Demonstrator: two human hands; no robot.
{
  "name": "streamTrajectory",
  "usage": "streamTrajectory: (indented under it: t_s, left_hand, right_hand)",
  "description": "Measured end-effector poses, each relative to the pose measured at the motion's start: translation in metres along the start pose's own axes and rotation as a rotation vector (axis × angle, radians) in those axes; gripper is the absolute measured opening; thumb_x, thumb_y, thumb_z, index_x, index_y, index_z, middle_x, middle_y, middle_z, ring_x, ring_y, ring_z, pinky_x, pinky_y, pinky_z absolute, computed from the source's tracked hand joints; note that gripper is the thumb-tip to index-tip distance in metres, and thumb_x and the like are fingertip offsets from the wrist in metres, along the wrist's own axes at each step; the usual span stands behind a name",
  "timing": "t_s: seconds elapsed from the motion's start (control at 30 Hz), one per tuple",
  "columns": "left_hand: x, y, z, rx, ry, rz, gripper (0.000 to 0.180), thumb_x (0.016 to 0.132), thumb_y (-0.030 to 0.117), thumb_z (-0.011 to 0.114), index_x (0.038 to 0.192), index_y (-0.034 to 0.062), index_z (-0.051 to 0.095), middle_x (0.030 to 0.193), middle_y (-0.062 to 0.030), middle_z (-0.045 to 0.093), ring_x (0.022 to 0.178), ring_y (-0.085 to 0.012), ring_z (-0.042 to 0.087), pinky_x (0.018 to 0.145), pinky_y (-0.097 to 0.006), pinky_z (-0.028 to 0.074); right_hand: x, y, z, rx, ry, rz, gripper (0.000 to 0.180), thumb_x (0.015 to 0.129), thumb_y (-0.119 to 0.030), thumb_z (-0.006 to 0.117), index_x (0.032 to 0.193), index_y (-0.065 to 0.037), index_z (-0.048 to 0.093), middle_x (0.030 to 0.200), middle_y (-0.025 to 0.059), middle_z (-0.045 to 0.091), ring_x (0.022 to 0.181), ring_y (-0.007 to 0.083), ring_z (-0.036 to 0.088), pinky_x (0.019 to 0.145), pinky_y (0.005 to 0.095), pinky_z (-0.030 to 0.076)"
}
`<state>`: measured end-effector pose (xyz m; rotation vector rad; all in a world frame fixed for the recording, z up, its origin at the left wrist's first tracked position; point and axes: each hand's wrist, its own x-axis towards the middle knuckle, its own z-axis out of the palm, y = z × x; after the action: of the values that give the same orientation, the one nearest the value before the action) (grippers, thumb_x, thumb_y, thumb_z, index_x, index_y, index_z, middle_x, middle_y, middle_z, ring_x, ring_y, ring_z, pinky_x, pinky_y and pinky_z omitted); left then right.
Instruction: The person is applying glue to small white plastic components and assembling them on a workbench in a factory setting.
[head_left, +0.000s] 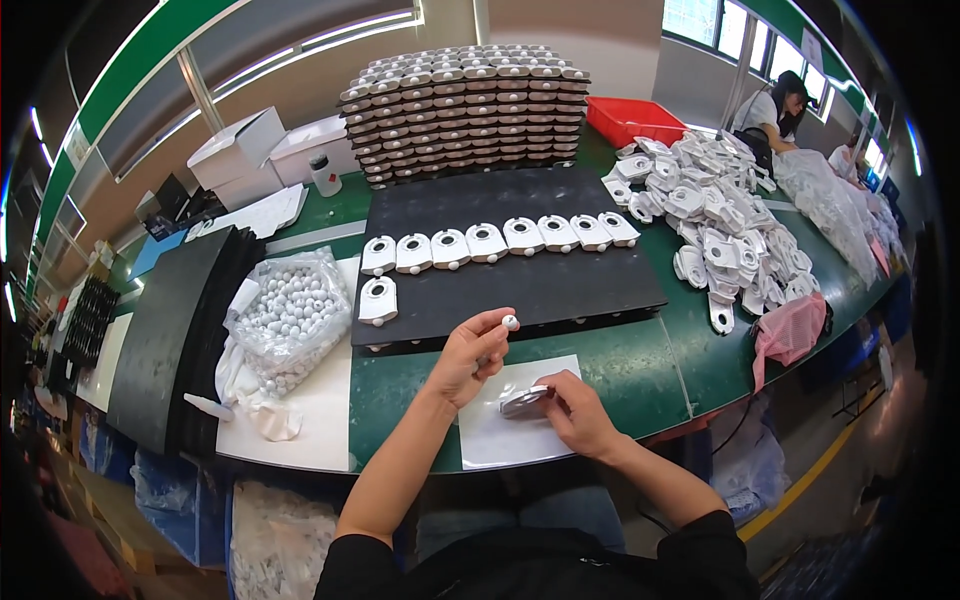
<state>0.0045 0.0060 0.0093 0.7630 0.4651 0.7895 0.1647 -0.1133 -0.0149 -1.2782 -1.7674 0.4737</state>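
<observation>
Between the thumb and fingertips of my left hand point(467, 357) is a small white ball point(511, 323), raised over the front edge of the black board. My right hand point(578, 412) grips a flat housing part point(522, 401), tilted edge-on above a white sheet point(510, 445) on the green table. The ball and the part are apart. On the black board point(500, 287) lies a row of several white housings with round dark openings point(485, 241), each with a ball at its near end. One more such housing point(377, 300) starts a second row at the left.
Stacked boards of finished-looking parts point(465, 115) rise at the back. Loose white housings point(720, 215) heap at the right, near a red bin point(632, 118) and pink cloth point(790, 332). A plastic bag of white balls point(290, 310) sits left, beside black boards point(175, 350). A co-worker point(775, 112) sits far right.
</observation>
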Motion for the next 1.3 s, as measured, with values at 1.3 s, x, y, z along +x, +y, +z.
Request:
streamTrajectory:
  t_s: [1.3]
  left_hand:
    - [-0.001, -0.01, -0.001, 0.318, 0.088, 0.147, 0.042, 0.072, 0.016, 0.071, 0.11, 0.0047, 0.054, 0.063, 0.0048, 0.046, 0.056, -0.003, 0.04, 0.048, -0.016, 0.03]
  right_hand:
    - [0.097, -0.022, -0.027, 0.792, -0.031, 0.235, 0.024, 0.085, -0.006, 0.053, 0.108, -0.002, 0.046, 0.082, 0.0009, 0.056, 0.066, 0.0036, 0.047, 0.056, 0.0179, 0.037]
